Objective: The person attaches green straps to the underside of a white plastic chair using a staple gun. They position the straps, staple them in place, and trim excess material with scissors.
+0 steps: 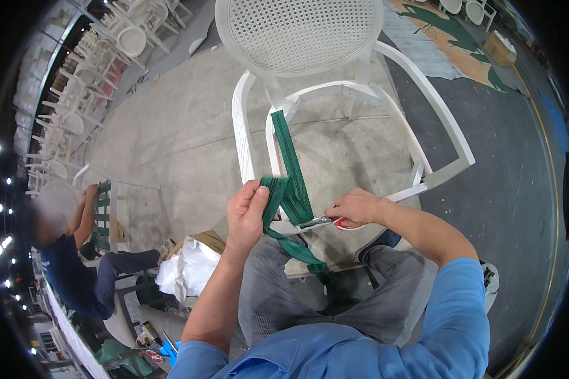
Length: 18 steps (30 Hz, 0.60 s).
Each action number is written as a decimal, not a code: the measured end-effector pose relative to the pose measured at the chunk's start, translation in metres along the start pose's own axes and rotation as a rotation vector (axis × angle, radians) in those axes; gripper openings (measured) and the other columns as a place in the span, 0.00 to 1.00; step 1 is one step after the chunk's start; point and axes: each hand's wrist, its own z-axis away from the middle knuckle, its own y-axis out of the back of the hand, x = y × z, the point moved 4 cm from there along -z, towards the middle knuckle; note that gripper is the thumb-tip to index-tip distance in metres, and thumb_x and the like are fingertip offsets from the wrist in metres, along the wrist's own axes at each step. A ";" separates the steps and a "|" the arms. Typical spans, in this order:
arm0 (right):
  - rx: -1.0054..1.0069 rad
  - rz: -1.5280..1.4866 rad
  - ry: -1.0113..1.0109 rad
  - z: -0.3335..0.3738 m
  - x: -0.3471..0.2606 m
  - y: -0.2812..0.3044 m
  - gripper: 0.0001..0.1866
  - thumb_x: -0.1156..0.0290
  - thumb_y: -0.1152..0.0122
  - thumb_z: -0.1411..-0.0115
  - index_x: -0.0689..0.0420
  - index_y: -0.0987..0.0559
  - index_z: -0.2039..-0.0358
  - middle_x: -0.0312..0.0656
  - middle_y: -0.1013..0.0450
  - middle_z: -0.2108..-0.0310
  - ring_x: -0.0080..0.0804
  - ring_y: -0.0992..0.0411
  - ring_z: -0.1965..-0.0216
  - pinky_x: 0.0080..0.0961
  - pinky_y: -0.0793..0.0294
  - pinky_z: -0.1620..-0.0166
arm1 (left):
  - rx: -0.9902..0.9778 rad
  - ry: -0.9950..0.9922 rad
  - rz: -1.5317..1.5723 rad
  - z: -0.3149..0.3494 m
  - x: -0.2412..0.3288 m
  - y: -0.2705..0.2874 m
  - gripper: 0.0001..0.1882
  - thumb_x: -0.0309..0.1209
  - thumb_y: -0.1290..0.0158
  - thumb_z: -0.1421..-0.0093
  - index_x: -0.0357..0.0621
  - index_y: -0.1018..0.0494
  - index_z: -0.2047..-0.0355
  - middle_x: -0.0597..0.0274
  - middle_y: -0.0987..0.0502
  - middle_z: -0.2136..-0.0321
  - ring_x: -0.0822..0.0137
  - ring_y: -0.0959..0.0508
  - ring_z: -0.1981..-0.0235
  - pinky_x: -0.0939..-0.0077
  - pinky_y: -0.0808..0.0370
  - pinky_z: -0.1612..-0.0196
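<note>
Right now your left hand (246, 211) is closed around a fold of green webbing strap (290, 183), pinching it between thumb and fingers. At three o'clock from it, your right hand (358, 207) grips a pair of scissors (322, 222), fingers curled through the red-and-white handles, blades pointing toward nine o'clock at the strap. From your fist the strap runs toward twelve o'clock to the white chair frame (335, 101). Another person (82, 265) sits at eight o'clock, well apart.
</note>
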 end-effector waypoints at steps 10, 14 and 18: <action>0.545 -0.082 -0.489 0.110 -0.056 -0.003 0.22 0.54 0.31 0.43 0.46 0.23 0.50 0.40 0.25 0.72 0.47 0.23 0.70 0.40 0.24 0.68 | 0.188 0.126 -0.120 0.007 -0.048 0.028 0.17 0.35 0.47 0.29 0.38 0.25 0.44 0.66 0.21 0.64 0.76 0.23 0.70 0.80 0.24 0.72; 1.262 -0.130 -0.943 0.230 -0.123 -0.005 0.25 0.59 0.24 0.46 0.50 0.24 0.50 0.40 0.23 0.70 0.37 0.23 0.73 0.32 0.24 0.68 | 0.122 -0.067 -0.160 0.021 -0.043 0.040 0.14 0.33 0.51 0.26 0.36 0.25 0.49 0.66 0.22 0.69 0.77 0.24 0.74 0.81 0.25 0.73; 1.720 -0.057 -1.725 0.404 -0.223 -0.088 0.26 0.59 0.22 0.46 0.54 0.24 0.52 0.40 0.23 0.71 0.26 0.27 0.75 0.29 0.26 0.68 | 0.028 -0.149 -0.175 0.028 -0.035 0.014 0.12 0.34 0.52 0.25 0.37 0.25 0.56 0.65 0.23 0.69 0.77 0.25 0.73 0.80 0.25 0.71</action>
